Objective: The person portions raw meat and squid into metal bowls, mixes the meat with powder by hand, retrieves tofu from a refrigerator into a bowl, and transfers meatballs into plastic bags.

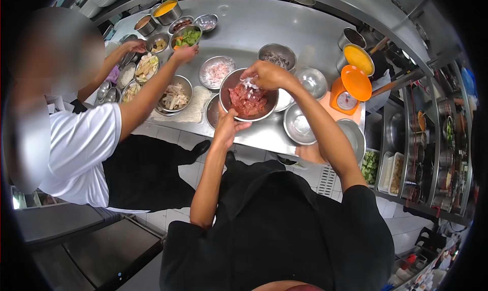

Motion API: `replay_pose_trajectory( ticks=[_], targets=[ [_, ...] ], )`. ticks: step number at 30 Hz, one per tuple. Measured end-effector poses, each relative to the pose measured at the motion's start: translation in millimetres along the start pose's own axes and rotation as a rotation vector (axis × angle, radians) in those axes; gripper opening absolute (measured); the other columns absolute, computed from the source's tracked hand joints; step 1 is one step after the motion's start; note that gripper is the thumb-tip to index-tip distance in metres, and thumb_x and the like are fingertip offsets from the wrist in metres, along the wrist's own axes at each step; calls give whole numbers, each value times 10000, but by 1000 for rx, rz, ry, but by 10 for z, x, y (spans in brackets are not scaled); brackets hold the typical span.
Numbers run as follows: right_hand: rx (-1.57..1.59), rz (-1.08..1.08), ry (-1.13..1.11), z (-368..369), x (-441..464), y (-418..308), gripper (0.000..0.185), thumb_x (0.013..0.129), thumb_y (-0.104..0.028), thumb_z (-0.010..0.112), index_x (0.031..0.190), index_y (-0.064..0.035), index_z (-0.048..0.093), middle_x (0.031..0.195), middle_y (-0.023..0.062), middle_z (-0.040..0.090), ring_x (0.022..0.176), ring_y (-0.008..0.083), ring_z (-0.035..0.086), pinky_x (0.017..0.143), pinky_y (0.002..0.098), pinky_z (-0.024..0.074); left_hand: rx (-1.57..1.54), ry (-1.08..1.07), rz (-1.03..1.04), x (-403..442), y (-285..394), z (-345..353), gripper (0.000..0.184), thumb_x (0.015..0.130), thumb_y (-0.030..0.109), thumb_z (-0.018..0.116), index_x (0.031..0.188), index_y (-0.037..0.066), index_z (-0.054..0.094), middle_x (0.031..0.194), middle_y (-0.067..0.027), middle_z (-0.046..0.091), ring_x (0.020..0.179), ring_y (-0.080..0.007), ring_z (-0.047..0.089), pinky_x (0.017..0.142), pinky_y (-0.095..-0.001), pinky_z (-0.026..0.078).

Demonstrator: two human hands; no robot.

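My left hand (pixel 229 128) grips the near rim of a steel bowl (pixel 269 112) and tilts it slightly toward me. Sliced raw red meat (pixel 246 103) lies inside. Over the bowl's far side is my right hand (pixel 268 76), palm down with its fingers bunched around white powder (pixel 249 82), some of which lies on the meat. Close by stand a bowl of pale pink chopped meat (pixel 217 71) on the left and a bowl of greyish strips (pixel 277 56) behind. Another steel bowl, partly hidden, sits under the left side of the one I hold.
At left, a co-worker (pixel 76 133) handles a bowl of green vegetables (pixel 187 37) among several ingredient bowls. On the right are empty steel bowls (pixel 300 124), an orange scale (pixel 347 100) and a pot of yellow liquid (pixel 358 59). Shelving (pixel 432 153) stands beyond the steel counter (pixel 239 24).
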State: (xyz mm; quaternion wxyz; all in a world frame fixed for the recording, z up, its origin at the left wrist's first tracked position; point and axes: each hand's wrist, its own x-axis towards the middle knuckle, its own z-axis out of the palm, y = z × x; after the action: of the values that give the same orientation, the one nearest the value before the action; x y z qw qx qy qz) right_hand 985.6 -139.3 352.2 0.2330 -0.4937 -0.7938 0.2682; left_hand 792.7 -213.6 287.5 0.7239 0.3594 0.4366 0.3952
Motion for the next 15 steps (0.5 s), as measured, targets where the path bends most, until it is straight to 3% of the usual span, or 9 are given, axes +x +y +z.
replay_pose_trajectory(
  ticks=[1,2,4,9,11,13,15],
  targets=[
    [12,-34,22,29,15,10,200,739,-72,644,930,-32,688,902,172,668,809,278,652,745,359,499,-9,-3,14,-2,2,38,623,809,44,394,1362,194,148,1127,-157,524,770,-240,655,588,-295,587],
    [10,63,-3,26,16,36,236,715,-75,651,944,-27,681,907,182,664,824,284,653,754,359,499,-12,-3,18,-3,4,70,623,809,44,394,1362,194,148,1127,-157,524,770,-240,655,588,-295,587],
    [-21,99,-16,-5,-23,-35,276,699,-73,660,973,-43,675,934,179,660,868,285,641,776,364,497,-1,-5,13,-31,2,134,578,834,37,371,1353,178,161,1244,-162,426,925,-281,615,632,-344,590],
    [-244,89,-95,94,-216,-81,448,666,-86,694,1107,-113,619,1027,177,625,953,312,607,796,389,497,-62,26,56,0,-98,267,601,838,30,374,1374,189,153,1257,-168,411,918,-283,610,632,-348,594],
    [-363,73,8,459,-288,186,498,647,-74,689,1128,-130,574,1036,189,589,1024,355,557,825,411,476,-45,-25,65,17,-65,307,635,839,28,372,1394,203,119,1280,-170,386,905,-274,602,623,-351,593],
    [-224,113,-41,581,-249,382,448,657,-40,662,1089,-117,569,1075,200,529,1070,379,507,845,439,460,-29,-45,37,29,-37,352,664,836,23,369,1405,210,82,1295,-171,365,916,-269,587,611,-357,593],
    [-276,85,87,602,-261,483,410,671,7,613,1065,-98,574,1014,204,535,1014,393,526,811,461,462,-13,-40,-14,27,-56,416,677,832,18,368,1403,217,65,1280,-169,370,907,-268,589,602,-366,592]
  ],
)
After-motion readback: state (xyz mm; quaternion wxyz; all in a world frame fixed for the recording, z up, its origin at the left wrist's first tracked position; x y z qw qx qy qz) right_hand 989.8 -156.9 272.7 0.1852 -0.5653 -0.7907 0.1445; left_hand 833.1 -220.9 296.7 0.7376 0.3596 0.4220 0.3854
